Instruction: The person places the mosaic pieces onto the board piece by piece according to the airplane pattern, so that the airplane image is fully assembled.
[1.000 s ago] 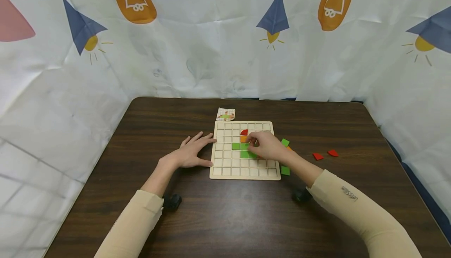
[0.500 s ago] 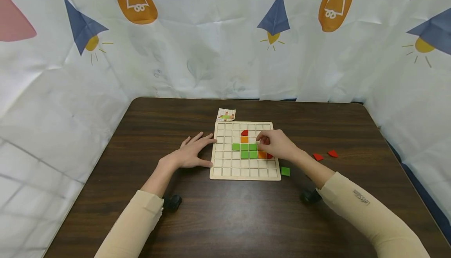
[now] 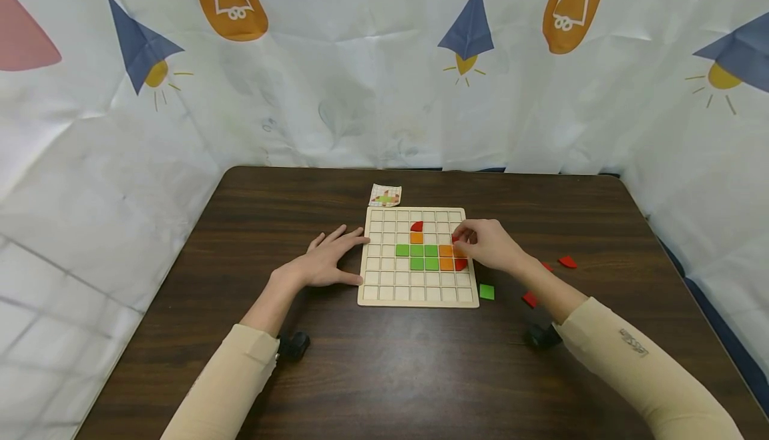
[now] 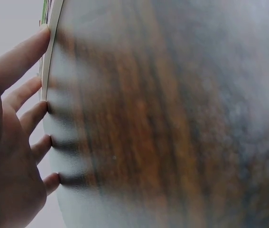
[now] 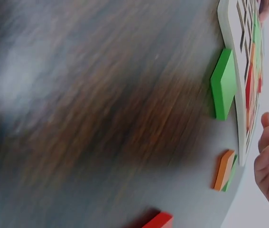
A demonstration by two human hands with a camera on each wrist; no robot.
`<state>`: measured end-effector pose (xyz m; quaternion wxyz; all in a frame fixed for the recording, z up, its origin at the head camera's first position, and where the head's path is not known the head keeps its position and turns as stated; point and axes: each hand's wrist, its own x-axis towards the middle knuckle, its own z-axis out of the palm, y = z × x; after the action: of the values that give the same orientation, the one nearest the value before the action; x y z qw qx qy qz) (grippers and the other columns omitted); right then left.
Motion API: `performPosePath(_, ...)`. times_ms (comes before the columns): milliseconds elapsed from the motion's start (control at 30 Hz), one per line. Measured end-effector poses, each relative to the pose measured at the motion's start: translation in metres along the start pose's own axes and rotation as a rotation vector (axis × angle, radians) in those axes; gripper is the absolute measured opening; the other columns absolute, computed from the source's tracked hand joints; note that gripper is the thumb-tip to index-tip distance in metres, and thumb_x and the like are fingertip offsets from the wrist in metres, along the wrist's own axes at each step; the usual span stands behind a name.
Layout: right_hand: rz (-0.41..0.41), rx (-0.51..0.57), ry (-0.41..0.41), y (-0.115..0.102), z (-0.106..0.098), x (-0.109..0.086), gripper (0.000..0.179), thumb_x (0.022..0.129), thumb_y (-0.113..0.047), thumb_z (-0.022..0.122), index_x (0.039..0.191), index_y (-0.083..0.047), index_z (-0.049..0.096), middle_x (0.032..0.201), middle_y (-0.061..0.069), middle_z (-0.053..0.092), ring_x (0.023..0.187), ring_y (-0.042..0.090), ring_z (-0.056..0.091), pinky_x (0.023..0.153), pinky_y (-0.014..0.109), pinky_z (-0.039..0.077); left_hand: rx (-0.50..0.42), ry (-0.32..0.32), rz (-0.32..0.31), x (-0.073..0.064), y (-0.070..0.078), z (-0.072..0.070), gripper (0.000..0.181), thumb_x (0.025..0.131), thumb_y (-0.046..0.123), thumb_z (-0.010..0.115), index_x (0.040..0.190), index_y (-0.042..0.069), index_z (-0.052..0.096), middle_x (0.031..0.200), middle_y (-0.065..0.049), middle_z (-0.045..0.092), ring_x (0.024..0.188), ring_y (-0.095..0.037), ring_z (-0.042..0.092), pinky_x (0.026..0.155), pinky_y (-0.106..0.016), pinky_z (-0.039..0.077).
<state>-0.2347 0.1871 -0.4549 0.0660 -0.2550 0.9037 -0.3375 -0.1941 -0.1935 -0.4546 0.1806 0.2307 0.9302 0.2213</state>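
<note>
A pale wooden grid board carries a cluster of green tiles, orange tiles and red pieces. My left hand lies spread along the board's left edge, its fingertips against the rim; the left wrist view shows the fingers right at that edge. Over the right side of the board is my right hand, fingers loosely curled beside an orange tile and a red piece they partly cover. No tile shows between the right hand's fingers in the right wrist view.
A small pattern card lies behind the board. Off its right side are a green tile, an orange tile with a green one behind it, and several red pieces, some near the right forearm. A printed curtain surrounds the table.
My right hand has moved right across the board, uncovering green and orange tiles. A red piece now shows below the right forearm. The left hand has stayed put.
</note>
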Motion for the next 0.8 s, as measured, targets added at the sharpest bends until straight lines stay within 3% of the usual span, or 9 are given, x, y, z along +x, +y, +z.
performPosePath(800,0.083,-0.030,0.038,0.021,-0.011,-0.013,0.016,0.094,-0.011,0.074,0.107,-0.002,0.071,0.087,0.003,0.064,0.065,0.018,0.054,0.058,0.033,0.046,0.008,-0.001,-0.009,0.001,0.002,-0.001,0.089,0.090,0.051,0.077,0.163,0.023,0.034,0.171,-0.003,0.016,0.157,-0.032,0.001,0.120,-0.064,0.000)
